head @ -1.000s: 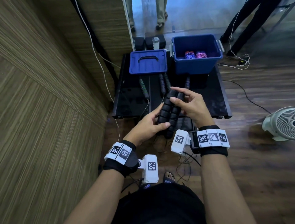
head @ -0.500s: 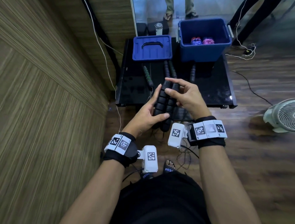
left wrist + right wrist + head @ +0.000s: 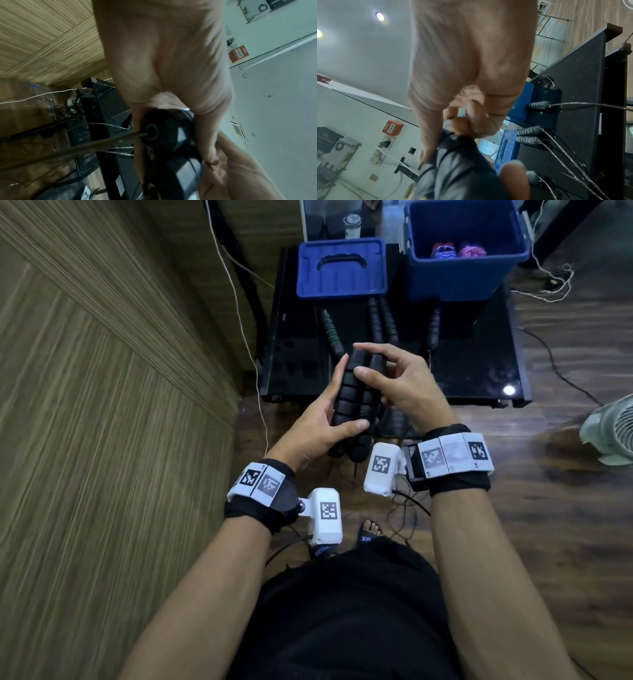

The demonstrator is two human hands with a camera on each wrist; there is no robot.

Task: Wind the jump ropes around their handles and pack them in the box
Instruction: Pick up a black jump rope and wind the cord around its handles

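Two black ribbed jump-rope handles [image 3: 352, 402] are held side by side in front of the black table [image 3: 479, 364]. My left hand [image 3: 329, 419] grips them from the left, thumb across their lower part. My right hand [image 3: 387, 378] pinches the thin cord at their top ends, seen close in the right wrist view [image 3: 450, 135]. The cord leaves a handle end [image 3: 150, 132] and hangs toward the floor. More handles, one green-striped [image 3: 330, 332] and several black [image 3: 382, 321], lie on the table. The open blue box [image 3: 466, 251] holds two wound ropes [image 3: 457, 250].
The blue lid [image 3: 342, 268] lies left of the box. A wood-panelled wall [image 3: 102, 405] runs along the left with a white cable [image 3: 239, 313] down it. A white fan [image 3: 613, 433] stands on the floor at right. Loose cords trail by my feet [image 3: 370, 529].
The hands and handles have stayed together while the view shifted closer over the table. The right fingers moved from lying over the handle tops to pinching at them.
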